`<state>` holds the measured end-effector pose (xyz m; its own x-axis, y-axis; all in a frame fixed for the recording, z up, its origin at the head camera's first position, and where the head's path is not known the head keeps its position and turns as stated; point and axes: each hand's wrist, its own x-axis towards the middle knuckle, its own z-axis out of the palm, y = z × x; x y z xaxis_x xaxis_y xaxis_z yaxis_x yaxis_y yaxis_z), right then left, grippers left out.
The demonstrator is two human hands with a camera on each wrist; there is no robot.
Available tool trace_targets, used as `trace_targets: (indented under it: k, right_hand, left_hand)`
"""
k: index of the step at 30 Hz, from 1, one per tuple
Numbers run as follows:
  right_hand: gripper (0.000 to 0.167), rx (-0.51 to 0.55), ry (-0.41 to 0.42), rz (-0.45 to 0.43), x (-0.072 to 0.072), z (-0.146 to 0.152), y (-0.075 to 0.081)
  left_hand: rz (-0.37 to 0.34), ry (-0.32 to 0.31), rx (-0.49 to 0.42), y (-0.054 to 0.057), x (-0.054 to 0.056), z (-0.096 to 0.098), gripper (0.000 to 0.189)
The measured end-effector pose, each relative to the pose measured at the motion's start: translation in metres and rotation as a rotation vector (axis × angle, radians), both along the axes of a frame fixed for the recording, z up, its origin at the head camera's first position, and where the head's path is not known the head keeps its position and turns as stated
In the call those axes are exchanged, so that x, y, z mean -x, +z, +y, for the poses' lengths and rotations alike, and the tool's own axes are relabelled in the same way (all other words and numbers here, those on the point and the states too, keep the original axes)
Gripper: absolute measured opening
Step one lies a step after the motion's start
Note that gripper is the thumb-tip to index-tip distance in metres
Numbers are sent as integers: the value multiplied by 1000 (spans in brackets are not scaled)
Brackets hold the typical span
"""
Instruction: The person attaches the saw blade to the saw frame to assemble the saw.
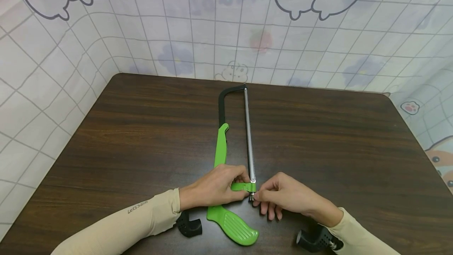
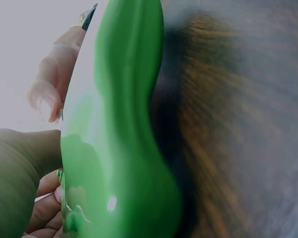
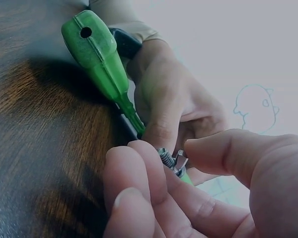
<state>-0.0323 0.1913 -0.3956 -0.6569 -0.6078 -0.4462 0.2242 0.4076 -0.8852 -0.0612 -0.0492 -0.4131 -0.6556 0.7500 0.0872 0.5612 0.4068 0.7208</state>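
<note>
A hacksaw with a green handle (image 1: 233,227), a black front frame (image 1: 221,105) and a silver blade (image 1: 249,137) lies on the table, its far end pointing away from me. My left hand (image 1: 219,186) reaches across the frame and grips the green bracket (image 1: 244,187) at the blade's near end. At a small metal wing nut (image 3: 180,159) on a threaded bolt (image 3: 166,156) below that bracket, my right hand (image 1: 288,196) pinches with thumb and forefinger. In the left wrist view the green handle (image 2: 129,109) hides most of the left fingers.
Dark wood-grain table (image 1: 336,141) spreads around the saw. A white grid-patterned curtain (image 1: 198,23) borders its back and sides. Black wrist-worn devices (image 1: 189,226) sit under both forearms near the front edge.
</note>
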Motion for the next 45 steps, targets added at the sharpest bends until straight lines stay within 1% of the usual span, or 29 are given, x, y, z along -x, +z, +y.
trace_targets:
  k: [7, 16, 33, 40, 45]
  right_hand:
    - [31, 5, 4, 15, 0, 1, 0]
    - [30, 12, 8, 41, 0, 2, 0]
    - [23, 12, -11, 42, 1, 4, -1]
    - [23, 14, -14, 40, 1, 4, -1]
    - [26, 15, -20, 43, 0, 3, 0]
  left_hand:
    - [-6, 0, 7, 0, 0, 0, 16]
    - [4, -3, -1, -1, 0, -1, 16]
    - [1, 0, 2, -1, 0, 0, 16]
    - [2, 0, 4, -2, 0, 0, 15]
    - [2, 0, 6, -2, 0, 0, 15]
